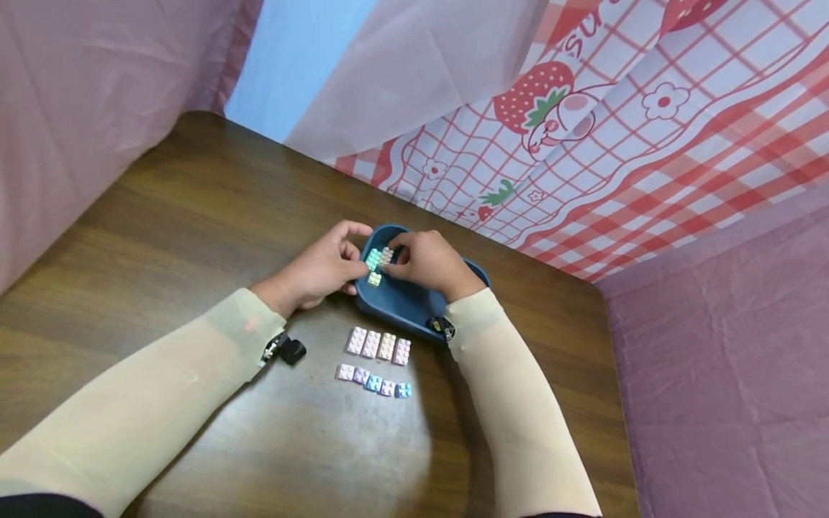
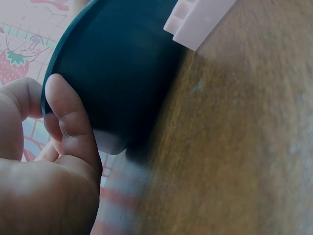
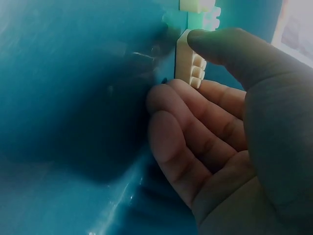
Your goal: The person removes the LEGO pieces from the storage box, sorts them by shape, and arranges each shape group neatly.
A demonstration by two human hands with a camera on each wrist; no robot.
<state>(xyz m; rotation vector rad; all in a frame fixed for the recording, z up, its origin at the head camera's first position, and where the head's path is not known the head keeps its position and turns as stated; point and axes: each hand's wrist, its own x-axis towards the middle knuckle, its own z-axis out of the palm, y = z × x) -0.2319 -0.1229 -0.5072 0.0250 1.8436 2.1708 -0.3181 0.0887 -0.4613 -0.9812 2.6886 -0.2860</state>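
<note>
My left hand (image 1: 324, 270) holds the left end of the dark blue tray (image 1: 404, 309). In the left wrist view, one finger lies along the outside of the tray wall (image 2: 122, 63) and another bends at its rim. My right hand (image 1: 427, 262) reaches into the tray, pinching a cream toy brick (image 3: 184, 61) between thumb and fingers. Right beside that brick, a green brick (image 1: 373, 259) sits at the tray's left end, near my left thumb. Just below it is a small yellow brick (image 1: 374, 279). The right forearm covers part of the tray's right side.
In front of the tray, a row of long pale bricks (image 1: 371, 344) stands on the wooden table (image 1: 259, 446). Nearer to me is a row of several small bricks (image 1: 373, 383) in white, purple and blue. A strawberry-patterned cloth (image 1: 583, 137) hangs behind the table.
</note>
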